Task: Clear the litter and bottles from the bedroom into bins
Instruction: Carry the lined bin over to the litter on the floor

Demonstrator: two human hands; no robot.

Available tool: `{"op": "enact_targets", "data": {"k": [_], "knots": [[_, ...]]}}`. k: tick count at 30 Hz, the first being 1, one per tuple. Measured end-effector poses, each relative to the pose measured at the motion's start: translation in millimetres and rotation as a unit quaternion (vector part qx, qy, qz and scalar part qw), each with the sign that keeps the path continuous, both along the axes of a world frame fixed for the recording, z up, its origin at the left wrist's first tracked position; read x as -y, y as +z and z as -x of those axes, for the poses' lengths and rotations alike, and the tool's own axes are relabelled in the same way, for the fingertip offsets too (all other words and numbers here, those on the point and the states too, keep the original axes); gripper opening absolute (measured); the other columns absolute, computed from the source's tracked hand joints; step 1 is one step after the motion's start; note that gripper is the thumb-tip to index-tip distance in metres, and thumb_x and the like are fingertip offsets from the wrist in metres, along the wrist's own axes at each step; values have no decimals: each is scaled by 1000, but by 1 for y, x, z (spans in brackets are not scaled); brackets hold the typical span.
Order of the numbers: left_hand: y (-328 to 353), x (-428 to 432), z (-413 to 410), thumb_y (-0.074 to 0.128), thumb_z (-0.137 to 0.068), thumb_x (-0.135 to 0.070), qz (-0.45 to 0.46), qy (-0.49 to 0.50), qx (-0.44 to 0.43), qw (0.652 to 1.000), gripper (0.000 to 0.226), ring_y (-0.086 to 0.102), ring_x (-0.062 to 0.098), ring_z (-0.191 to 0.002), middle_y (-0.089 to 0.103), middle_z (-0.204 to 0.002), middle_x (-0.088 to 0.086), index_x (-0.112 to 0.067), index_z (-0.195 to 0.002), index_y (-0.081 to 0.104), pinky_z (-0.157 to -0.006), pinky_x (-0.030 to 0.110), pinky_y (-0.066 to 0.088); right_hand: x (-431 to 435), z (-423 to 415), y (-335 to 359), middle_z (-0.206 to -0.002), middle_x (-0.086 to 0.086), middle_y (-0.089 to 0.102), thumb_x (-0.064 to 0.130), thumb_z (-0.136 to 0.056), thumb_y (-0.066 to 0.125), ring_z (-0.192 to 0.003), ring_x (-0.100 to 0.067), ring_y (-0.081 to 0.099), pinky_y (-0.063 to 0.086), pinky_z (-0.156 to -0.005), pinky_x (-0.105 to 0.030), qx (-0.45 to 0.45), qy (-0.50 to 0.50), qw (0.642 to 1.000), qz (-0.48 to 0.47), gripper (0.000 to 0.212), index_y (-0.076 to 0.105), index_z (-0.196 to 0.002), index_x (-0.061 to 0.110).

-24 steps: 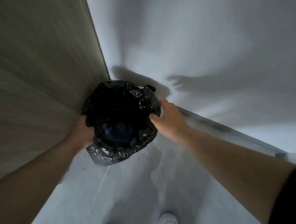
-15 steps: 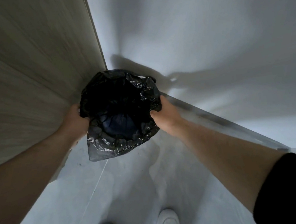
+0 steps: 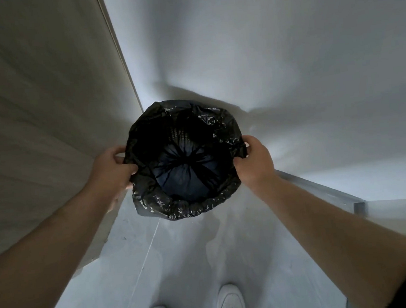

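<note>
A round bin lined with a black plastic bag stands in the corner between a wood panel and a white wall. The bag's rim is folded over the bin's edge. Inside, the bag's knotted bottom and a perforated bin wall show; no litter is visible in it. My left hand grips the bag's rim on the left side, thumb over the edge. My right hand grips the rim on the right side, fingers curled round the plastic.
A wood-grain panel rises on the left and a white wall on the right. A grey skirting strip runs along the wall's base. My white shoes stand on the pale grey floor below the bin.
Both hands have shifted along the rim to opposite sides and spread the bag wider. The bin's mouth now looks rounder and more open, and the view has tilted more directly over it.
</note>
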State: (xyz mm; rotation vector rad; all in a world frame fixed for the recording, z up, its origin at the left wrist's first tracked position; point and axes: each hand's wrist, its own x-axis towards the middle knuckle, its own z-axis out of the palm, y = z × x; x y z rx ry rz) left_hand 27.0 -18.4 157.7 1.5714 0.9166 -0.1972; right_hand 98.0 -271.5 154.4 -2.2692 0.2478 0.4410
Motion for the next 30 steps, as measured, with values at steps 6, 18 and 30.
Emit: {"op": "enact_targets", "data": {"k": [6,18,30], "knots": [[141,12,20,48,-86,14,29,2,31,999,44,61,11,-59,58,-79,3,-20,-111,55,-59,27,49,21,25,154,-82,12,60,3,-82,56,-76,-15,63,57,-75,-36,42,-36,997,-46,41,59,-118,24],[414,38,80,51,-86,10,20,12,149,989,41,56,17,-68,59,-78,5,-29,-98,60,-62,28,44,42,82,433,-81,7,65,9,-84,57,-77,-17,65,56,-76,-37,116,-41,986,-109,31,62,-108,28],[605,79,258,58,-85,4,-46,155,218,963,40,70,18,-81,73,-95,4,-26,-111,64,-56,21,49,56,179,605,-90,2,67,11,-85,58,-75,-19,67,57,-71,-37,117,135,969,-171,35,60,-117,24]]}}
